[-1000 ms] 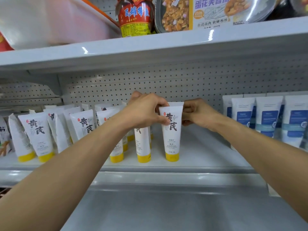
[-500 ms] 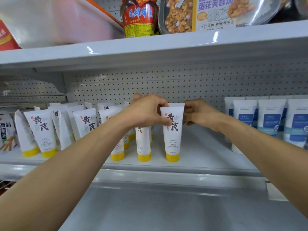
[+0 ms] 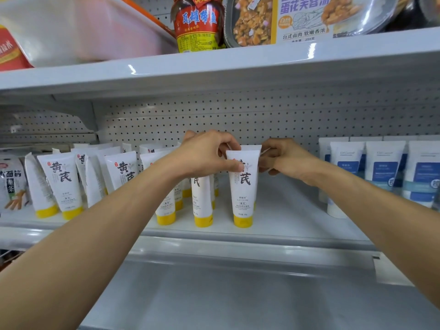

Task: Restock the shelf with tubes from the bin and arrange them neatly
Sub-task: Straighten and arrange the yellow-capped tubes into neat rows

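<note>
Pinching the tube [image 3: 243, 186] at its flat top, left hand [image 3: 209, 153] and right hand [image 3: 284, 159] both clamped on it, we steady it upright, rightmost in the near row on the shelf [image 3: 292, 217].

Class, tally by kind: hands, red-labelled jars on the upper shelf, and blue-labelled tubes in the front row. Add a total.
Hands: 2 (left hand, right hand)
Red-labelled jars: 1
Front-row blue-labelled tubes: 3
Total: 6

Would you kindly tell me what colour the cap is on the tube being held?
Yellow cap, on a white tube; clearest in the head view.
</note>
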{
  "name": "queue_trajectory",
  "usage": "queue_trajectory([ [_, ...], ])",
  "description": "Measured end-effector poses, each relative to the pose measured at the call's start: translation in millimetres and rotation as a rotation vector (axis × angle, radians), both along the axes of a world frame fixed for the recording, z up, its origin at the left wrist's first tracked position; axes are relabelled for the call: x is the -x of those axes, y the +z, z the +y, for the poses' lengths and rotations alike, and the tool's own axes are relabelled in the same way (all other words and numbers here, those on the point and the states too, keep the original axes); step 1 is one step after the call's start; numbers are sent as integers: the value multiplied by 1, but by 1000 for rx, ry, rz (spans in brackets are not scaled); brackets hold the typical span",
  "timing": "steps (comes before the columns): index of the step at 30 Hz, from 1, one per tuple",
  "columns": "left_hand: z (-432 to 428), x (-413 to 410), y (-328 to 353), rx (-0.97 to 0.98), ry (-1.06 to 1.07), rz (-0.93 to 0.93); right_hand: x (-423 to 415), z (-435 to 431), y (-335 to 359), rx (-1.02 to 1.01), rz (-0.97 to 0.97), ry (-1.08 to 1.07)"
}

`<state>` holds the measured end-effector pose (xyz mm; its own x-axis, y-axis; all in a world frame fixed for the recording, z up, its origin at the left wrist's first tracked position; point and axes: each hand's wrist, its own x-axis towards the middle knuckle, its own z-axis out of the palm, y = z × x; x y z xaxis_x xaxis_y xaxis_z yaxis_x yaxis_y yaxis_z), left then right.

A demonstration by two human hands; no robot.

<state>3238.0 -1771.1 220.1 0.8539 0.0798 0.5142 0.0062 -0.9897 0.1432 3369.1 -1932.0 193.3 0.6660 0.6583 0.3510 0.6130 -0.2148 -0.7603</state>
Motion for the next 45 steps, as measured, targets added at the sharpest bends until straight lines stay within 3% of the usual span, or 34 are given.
queue_trajectory([
  [9,2,1,5,62,-52,1,0,2,-3,3,-10,10],
  [14,26,25,26,149,-108,-24,-4,-1,14,-141,-84,-78],
  [19,48,46,36,57,-71,213,16,-6,35,-160,-404,-28],
  [24,58,31,25,-23,-78,278,40,3,43,180,-838,-112],
  [27,60,22,20,-21,-129,246,50,12,43,316,-746,-110],
  [33,63,13,17,-56,-147,214,50,19,36,403,-534,-62],
  [38,65,9,17,-60,-158,225,49,19,35,339,-335,-23],
  [45,69,9,16,-33,-199,221,52,20,34,299,-297,-5],
])
